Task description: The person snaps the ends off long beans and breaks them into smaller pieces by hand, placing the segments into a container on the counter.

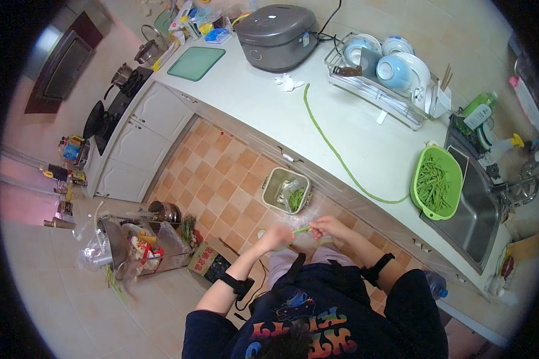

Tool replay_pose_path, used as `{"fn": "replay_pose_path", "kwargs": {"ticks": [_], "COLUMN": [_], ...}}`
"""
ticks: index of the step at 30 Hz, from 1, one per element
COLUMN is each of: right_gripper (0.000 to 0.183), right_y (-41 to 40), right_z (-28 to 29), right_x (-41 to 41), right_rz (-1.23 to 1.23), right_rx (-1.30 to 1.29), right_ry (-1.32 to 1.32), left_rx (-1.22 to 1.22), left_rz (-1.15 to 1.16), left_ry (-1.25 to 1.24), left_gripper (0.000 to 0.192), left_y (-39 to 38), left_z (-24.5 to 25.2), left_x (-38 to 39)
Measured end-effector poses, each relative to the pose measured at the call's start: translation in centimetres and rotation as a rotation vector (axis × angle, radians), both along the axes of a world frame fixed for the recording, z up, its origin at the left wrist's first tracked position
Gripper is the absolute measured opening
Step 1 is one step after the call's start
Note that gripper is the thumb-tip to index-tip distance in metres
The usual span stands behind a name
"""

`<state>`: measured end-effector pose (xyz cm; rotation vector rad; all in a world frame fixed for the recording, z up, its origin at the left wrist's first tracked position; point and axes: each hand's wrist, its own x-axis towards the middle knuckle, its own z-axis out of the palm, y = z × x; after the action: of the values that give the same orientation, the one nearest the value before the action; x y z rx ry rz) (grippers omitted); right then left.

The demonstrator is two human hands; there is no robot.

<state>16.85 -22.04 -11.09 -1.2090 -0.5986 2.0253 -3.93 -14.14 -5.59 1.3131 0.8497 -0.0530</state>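
My left hand [280,238] is blurred, and its fingers close on one end of a green bean piece [302,229]. The other end is pinched by my right hand [327,227], so the piece spans the short gap between them. Both hands are in front of my lap, just on my side of a pale bin [273,204] on the floor. Green scraps [295,199] and a clear plastic bag are inside the bin. On the counter to the right, a light-green colander [439,212] holds many cut green bean pieces [432,181].
A long green strand, perhaps a yardlong bean [333,150], curves along the white counter [269,107] to the colander, beside the steel sink [474,224]. Farther back are a rice cooker [276,38], a dish rack [377,96] with a cleaver [369,63], and a green cutting board [196,63].
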Motion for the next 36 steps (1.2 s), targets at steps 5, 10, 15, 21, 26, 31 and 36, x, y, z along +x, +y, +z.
{"fn": "replay_pose_path", "kwargs": {"ticks": [5, 10, 15, 21, 26, 31, 36], "right_gripper": [0.03, 0.034, 0.033, 0.034, 0.04, 0.04, 0.037], "right_y": [0.6, -0.9, -4.1, -7.7, -7.4, -6.9, -7.0], "right_z": [1.4, 3.5, 7.3, 7.4, 7.8, 7.0, 6.2], "right_x": [-0.2, 4.0, 8.5, 9.8, 7.7, 6.9, 6.0], "right_rz": [-0.018, -0.479, -0.868, -0.762, -0.559, -0.456, -0.349], "right_rx": [-0.046, -0.009, 0.037, -0.106, 0.018, 0.082, 0.1], "right_ry": [0.011, -0.107, -0.189, -0.245, -0.373, -0.405, -0.401], "left_rx": [0.112, 0.057, 0.005, 0.014, 0.121, 0.178, 0.127], "left_rz": [-0.007, 0.099, -0.015, -0.126, -0.132, -0.134, -0.099], "left_ry": [0.025, -0.084, -0.105, -0.105, -0.293, -0.244, -0.252], "left_gripper": [0.029, 0.018, 0.016, 0.023, 0.023, 0.018, 0.017], "left_y": [1.0, 1.2, 1.3, -0.1, -1.7, -2.3, -2.1], "left_z": [-0.9, -1.9, -1.7, 1.1, 1.9, 2.2, 1.6], "left_x": [-0.4, 0.4, 2.2, 7.4, 10.6, 10.6, 9.3]}}
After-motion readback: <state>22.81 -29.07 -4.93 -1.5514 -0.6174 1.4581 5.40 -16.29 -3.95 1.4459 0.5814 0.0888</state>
